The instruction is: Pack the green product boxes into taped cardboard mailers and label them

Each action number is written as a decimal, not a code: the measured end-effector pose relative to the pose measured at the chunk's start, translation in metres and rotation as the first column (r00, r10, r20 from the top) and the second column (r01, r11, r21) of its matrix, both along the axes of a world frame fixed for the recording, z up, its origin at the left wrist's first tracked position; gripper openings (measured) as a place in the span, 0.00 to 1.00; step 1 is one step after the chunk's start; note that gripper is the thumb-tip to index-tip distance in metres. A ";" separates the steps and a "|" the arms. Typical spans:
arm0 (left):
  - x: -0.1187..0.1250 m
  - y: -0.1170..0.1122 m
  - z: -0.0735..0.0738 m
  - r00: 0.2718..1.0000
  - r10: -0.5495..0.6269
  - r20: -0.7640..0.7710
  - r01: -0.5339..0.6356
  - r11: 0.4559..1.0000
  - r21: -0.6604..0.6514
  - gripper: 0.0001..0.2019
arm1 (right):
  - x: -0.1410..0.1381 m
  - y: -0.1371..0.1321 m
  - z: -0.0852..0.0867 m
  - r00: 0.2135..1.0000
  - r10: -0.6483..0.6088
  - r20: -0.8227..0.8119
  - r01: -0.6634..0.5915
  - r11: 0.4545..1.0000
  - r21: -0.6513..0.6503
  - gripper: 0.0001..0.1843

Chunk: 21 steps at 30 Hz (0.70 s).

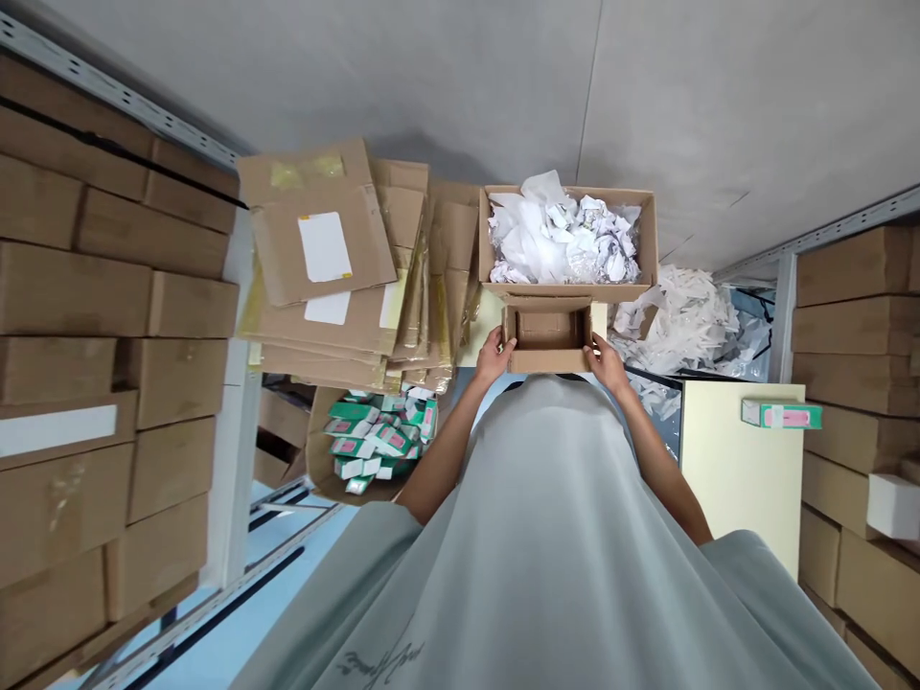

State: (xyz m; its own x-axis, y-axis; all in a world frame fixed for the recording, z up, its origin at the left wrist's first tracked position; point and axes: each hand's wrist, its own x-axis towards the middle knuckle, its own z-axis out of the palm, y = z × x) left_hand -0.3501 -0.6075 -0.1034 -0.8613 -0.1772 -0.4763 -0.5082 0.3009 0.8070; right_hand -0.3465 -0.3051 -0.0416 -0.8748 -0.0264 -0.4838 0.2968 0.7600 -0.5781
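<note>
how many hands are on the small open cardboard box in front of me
2: your left hand grips the left end of the small box, and your right hand grips its right end.

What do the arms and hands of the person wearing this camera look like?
The left hand and right hand wear no gloves. The forearms are bare below loose, grey-green sleeves, which match the shirt.
</note>
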 end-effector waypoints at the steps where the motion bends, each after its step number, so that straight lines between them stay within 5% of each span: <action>1: -0.001 -0.001 0.004 1.000 -0.014 0.007 0.014 0.999 -0.049 0.31 | -0.002 0.002 0.002 1.000 0.013 -0.009 -0.013 1.000 -0.004 0.30; 7: -0.001 -0.005 0.050 0.967 -0.071 -0.244 -0.035 0.914 -0.405 0.34 | -0.030 0.020 0.036 0.942 0.075 -0.326 -0.065 0.997 0.043 0.26; 12: -0.019 0.015 0.112 0.886 -0.136 -0.444 -0.085 0.892 -0.444 0.26 | -0.092 0.030 0.084 0.844 0.149 -0.516 -0.041 0.976 0.215 0.25; 16: -0.049 0.038 0.141 0.844 -0.231 -0.483 -0.001 0.901 -0.433 0.21 | -0.147 0.018 0.107 0.945 0.170 -0.280 -0.026 0.891 0.453 0.27; 21: -0.087 0.050 0.133 0.824 -0.363 -0.435 0.135 0.871 -0.472 0.17 | -0.180 -0.004 0.115 0.989 0.144 -0.027 -0.102 0.809 0.579 0.32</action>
